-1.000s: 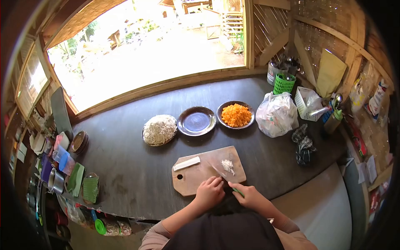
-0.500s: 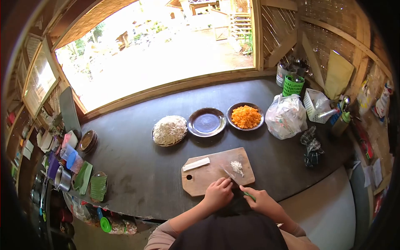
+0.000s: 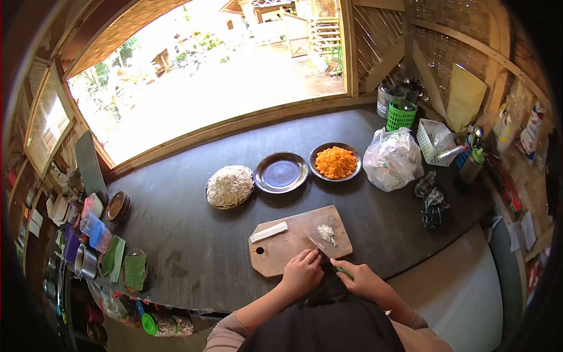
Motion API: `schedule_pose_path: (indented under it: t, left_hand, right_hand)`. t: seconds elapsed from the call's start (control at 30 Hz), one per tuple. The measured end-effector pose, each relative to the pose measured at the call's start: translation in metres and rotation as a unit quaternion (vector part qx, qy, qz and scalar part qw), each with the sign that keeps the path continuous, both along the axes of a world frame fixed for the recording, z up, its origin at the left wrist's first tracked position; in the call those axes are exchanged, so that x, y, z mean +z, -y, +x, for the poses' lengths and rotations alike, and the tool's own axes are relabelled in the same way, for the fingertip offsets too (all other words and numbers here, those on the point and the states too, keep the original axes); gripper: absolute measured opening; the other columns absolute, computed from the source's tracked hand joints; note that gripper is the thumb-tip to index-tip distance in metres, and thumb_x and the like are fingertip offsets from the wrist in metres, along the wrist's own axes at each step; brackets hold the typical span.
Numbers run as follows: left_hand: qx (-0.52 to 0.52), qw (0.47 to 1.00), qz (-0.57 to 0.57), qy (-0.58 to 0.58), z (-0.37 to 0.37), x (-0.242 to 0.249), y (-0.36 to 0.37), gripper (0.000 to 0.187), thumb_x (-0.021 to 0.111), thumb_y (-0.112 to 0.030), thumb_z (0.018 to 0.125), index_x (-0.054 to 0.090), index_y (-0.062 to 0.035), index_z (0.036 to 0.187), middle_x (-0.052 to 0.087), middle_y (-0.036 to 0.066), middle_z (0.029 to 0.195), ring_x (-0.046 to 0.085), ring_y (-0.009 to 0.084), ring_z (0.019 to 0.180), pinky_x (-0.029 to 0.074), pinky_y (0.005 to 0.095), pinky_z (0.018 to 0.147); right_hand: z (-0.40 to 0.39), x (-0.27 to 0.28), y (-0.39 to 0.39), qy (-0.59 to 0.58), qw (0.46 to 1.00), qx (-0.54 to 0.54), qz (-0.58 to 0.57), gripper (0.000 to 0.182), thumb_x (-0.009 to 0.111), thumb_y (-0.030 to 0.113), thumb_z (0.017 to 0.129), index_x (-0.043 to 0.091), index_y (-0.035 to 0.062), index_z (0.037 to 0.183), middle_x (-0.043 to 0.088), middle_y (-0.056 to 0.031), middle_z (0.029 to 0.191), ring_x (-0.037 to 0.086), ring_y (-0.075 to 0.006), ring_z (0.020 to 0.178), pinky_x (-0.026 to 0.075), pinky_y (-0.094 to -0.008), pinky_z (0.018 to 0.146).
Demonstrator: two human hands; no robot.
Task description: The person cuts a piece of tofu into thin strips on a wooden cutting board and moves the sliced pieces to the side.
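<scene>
A wooden cutting board (image 3: 287,253) lies in front of me on the dark table. My right hand (image 3: 362,279) is closed round the green handle of a knife (image 3: 317,242), whose blade reaches over the board. Beside the blade, my left hand (image 3: 302,272) rests on the board's near edge with fingers curled; whatever they hold is hidden. A white block-like strip (image 3: 269,232) lies at the board's upper left. Small white slivers (image 3: 326,234) are heaped at its right, just past the blade.
Behind the board stand a plate of pale shreds (image 3: 230,186), a bare dark plate (image 3: 281,172) and a plate of orange diced pieces (image 3: 335,162). A full plastic bag (image 3: 392,158), a checked cloth (image 3: 432,202) and a green basket (image 3: 402,115) are at the right.
The whole view has shifted slightly, so the table things appear a little further left. Both hands stay at the board's near edge, the knife still in the right.
</scene>
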State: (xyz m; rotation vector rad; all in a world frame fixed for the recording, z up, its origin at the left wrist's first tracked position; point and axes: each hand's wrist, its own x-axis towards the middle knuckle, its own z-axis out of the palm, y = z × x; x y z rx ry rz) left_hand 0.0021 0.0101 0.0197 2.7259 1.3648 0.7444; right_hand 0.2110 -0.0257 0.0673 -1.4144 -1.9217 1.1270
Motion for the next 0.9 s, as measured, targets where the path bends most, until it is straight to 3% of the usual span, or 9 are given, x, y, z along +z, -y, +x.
schedule_pose_path:
  t: [0.07,0.13,0.27,0.33,0.47,0.53,0.67,0.73,0.9]
  left_hand:
    - [0.002,1.0,0.0,0.005,0.001,0.0,0.0,0.034,0.066,-0.023,0.079,0.068,-0.0024,0.107,0.065,0.008,0.117,0.06,0.0229,0.114,0.053,0.0364,0.089]
    - [0.012,1.0,-0.009,0.01,0.001,0.002,0.003,0.033,0.067,-0.022,0.078,0.068,-0.003,0.105,0.065,0.008,0.117,0.06,0.0228,0.114,0.054,0.037,0.089]
    - [0.009,1.0,-0.001,0.021,0.002,-0.001,0.001,0.032,0.067,-0.022,0.078,0.068,-0.0033,0.105,0.065,0.008,0.117,0.06,0.0227,0.114,0.054,0.037,0.089]
    - [0.013,1.0,0.008,0.009,0.002,-0.002,0.003,0.032,0.067,-0.021,0.078,0.068,-0.0032,0.104,0.065,0.008,0.117,0.06,0.0229,0.113,0.054,0.0367,0.089]
    - [0.017,1.0,-0.003,0.008,0.004,0.002,0.004,0.032,0.067,-0.021,0.078,0.068,-0.003,0.104,0.066,0.008,0.116,0.061,0.0232,0.113,0.054,0.0364,0.089]
    - [0.016,1.0,0.001,0.013,0.003,0.002,0.004,0.032,0.067,-0.021,0.079,0.068,-0.0029,0.105,0.066,0.008,0.116,0.061,0.0233,0.113,0.054,0.0366,0.089]
    - [0.01,1.0,-0.002,0.014,0.003,0.0,0.005,0.032,0.067,-0.021,0.079,0.069,-0.0027,0.105,0.066,0.008,0.116,0.061,0.0233,0.113,0.054,0.0365,0.089]
    - [0.009,1.0,0.002,0.009,0.002,-0.002,0.002,0.032,0.067,-0.021,0.079,0.069,-0.0025,0.105,0.066,0.009,0.116,0.061,0.0236,0.112,0.054,0.0365,0.089]
    - [0.007,1.0,0.0,0.016,0.003,0.003,0.003,0.032,0.066,-0.02,0.078,0.069,-0.0026,0.105,0.066,0.009,0.116,0.062,0.0237,0.111,0.055,0.0364,0.088]
  right_hand:
    - [-0.006,-0.007,-0.004,-0.011,1.0,-0.005,-0.002,0.04,0.059,0.011,0.094,0.057,0.0073,0.134,0.068,-0.0251,0.103,0.069,-0.04,0.09,0.054,-0.0408,0.08]
    - [-0.013,-0.027,-0.012,-0.078,0.983,-0.003,0.168,0.038,0.059,0.012,0.093,0.059,0.0102,0.131,0.068,-0.0262,0.092,0.067,-0.0426,0.08,0.054,-0.045,0.071]
    - [-0.009,-0.025,-0.012,-0.068,0.984,0.0,0.165,0.038,0.058,0.011,0.093,0.06,0.0101,0.131,0.067,-0.0265,0.092,0.067,-0.0427,0.08,0.054,-0.0453,0.072]
    - [-0.002,-0.01,-0.001,-0.01,0.999,-0.001,0.043,0.038,0.057,0.01,0.093,0.059,0.0092,0.131,0.067,-0.0271,0.096,0.067,-0.0429,0.084,0.054,-0.045,0.074]
    - [0.002,-0.003,0.004,0.024,1.0,0.003,0.013,0.039,0.059,0.01,0.094,0.058,0.009,0.133,0.068,-0.0252,0.099,0.068,-0.0408,0.087,0.054,-0.04,0.076]
    - [-0.003,-0.023,-0.004,-0.041,0.993,0.001,0.112,0.039,0.059,0.012,0.094,0.058,0.0104,0.133,0.068,-0.024,0.092,0.069,-0.039,0.082,0.054,-0.0391,0.072]
    - [-0.008,-0.031,-0.009,-0.07,0.983,-0.003,0.168,0.04,0.06,0.013,0.094,0.058,0.012,0.133,0.068,-0.023,0.085,0.069,-0.0375,0.074,0.053,-0.038,0.069]
    - [-0.004,-0.009,-0.003,-0.002,0.999,-0.006,0.042,0.041,0.059,0.013,0.093,0.058,0.0124,0.134,0.067,-0.0275,0.095,0.067,-0.0422,0.083,0.054,-0.0439,0.073]
    - [-0.001,-0.002,0.002,-0.002,1.0,-0.013,-0.009,0.039,0.058,0.013,0.093,0.059,0.0121,0.133,0.066,-0.0273,0.098,0.068,-0.0412,0.085,0.054,-0.0432,0.075]
